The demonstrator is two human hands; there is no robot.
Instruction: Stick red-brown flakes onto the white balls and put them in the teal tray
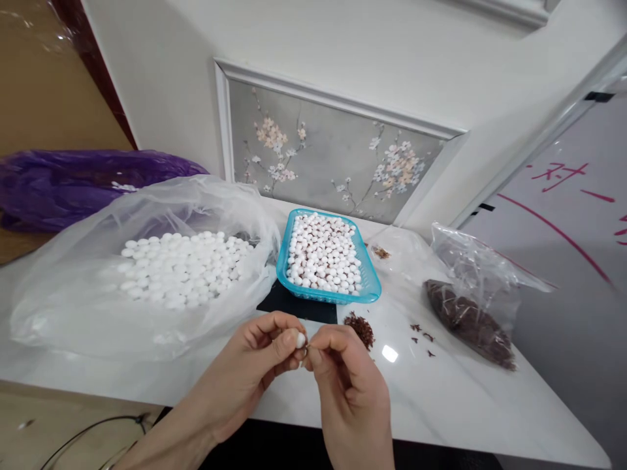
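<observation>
White marble-look tabletop (441,398), white wall (343,52) with floral panel (333,156) far, whiteboard (573,215) right, wood floor (39,91) left.

Left hand (255,372) pinches a small white ball (300,340) between thumb and forefinger. Right hand (343,385) meets it at the fingertips, touching the ball's right side. Both hands are above the near edge of a white table (441,405). Behind them: a blue tray (327,295) filled with white balls, on a black mat (289,305). Left: a clear bag (98,307) of white balls. Right: a small brown heap (360,328) and a bag of brown material (470,320).
</observation>
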